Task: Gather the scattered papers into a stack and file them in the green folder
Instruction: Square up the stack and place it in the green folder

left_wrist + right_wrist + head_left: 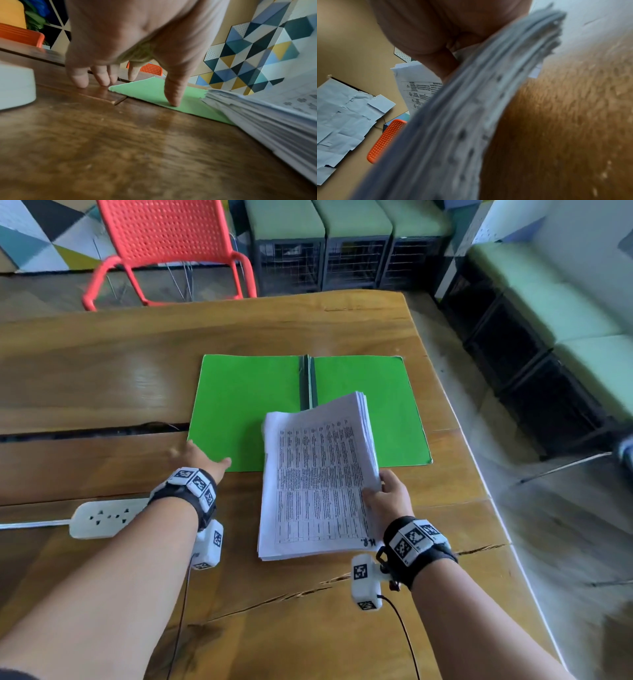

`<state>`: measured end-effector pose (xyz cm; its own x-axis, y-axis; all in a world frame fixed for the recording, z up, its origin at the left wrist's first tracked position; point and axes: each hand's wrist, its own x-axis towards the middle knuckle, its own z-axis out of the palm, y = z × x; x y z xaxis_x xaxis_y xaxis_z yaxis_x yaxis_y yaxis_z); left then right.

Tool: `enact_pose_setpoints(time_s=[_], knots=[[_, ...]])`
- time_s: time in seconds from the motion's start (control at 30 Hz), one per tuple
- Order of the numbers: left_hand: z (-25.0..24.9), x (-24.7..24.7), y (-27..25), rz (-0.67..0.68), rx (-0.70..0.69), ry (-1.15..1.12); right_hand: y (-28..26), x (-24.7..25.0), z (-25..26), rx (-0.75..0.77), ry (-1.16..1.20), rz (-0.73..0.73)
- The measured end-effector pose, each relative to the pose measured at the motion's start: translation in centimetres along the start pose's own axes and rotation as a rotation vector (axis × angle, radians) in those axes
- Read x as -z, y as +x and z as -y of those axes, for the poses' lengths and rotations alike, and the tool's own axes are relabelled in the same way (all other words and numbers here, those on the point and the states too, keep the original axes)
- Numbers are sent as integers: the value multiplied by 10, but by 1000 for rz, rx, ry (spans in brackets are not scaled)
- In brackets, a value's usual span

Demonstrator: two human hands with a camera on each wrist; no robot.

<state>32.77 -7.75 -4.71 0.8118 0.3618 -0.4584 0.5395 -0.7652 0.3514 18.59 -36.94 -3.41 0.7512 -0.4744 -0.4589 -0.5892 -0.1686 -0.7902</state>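
A green folder [239, 405] lies open and flat on the wooden table [102, 371], spine in the middle. My right hand [387, 498] grips the right edge of a thick stack of printed papers [315, 481], thumb on top; the stack is lifted and tilted over the folder's near edge. The stack's edge [471, 121] fills the right wrist view under my right hand [436, 40]. My left hand [202, 457] is spread at the folder's near left corner. Its thumb [173, 92] presses on the green folder [150, 89]; the other fingertips [80, 79] touch the table. The papers [265, 119] hang to its right.
A white power strip [102, 517] with its cord lies on the table left of my left forearm. A red chair [168, 244] stands beyond the far edge. Green cushioned benches [555, 302] line the right side. A long crack [85, 433] runs across the tabletop.
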Motion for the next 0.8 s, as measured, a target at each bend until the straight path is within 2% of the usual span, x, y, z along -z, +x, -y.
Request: enact_pose_setpoints(time_s=[0.07,0.2,0.3,0.4,0.53,0.67,0.8], knots=[[-3,2,9,-33,32,10,3,-2,-3,-8,13,-2],[-5,7,13,5,84,-172,2,-3,0,0,43,-3],[3,17,4,-98,-35,-270,-3,2,12,20,95,-12],[22,32,-22,-168,-71,-363,-10,11,26,55,140,-44],[72,49,-53,-238,-80,-323,-21,20,34,68,170,-65],[131,64,-80,-250,-17,-335,-41,16,27,55,146,-49],[185,75,-116,-259,107,-359,-53,2,2,17,55,-51]])
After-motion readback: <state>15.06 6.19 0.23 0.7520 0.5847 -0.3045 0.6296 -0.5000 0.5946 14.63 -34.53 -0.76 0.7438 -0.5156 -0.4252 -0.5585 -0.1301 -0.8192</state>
